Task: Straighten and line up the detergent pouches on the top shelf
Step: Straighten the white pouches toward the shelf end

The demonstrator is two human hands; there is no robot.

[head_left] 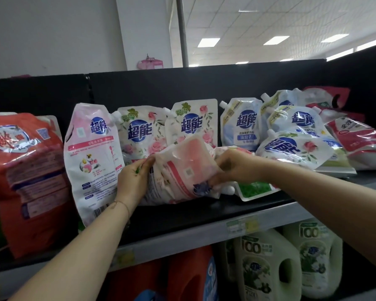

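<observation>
I'm looking up at a black top shelf (193, 216) with a dark back panel (182, 83); white wall and ceiling lights fill the upper part of the frame.

At the far left a big red bag (24, 170) stands at the shelf edge. Just right of it a tall pink pouch (91, 161) stands upright, leaning a little, its spout toward the upper right. Behind it, against the panel, two floral pouches (139, 131) stand side by side, roughly upright.

In the centre my left hand (131, 181) grips the left edge of a tilted pink pouch (182, 168), thumb on the front. My right hand (234, 166) clasps its right edge, fingers curled round it. The pouch sits low on the shelf in front of the floral ones, lying crooked with its print sideways. Under the right hand a flat pouch with a green patch (254, 187) lies at the shelf front.

Further right a blue pouch (240, 124) stands upright. Beside it a heap of pouches (295, 135) lies tumbled over one another, and red pouches (356, 144) slump at the far right.

On the lower shelf stand red jugs (189, 276) and, to their right, pale green jugs (267, 266).
</observation>
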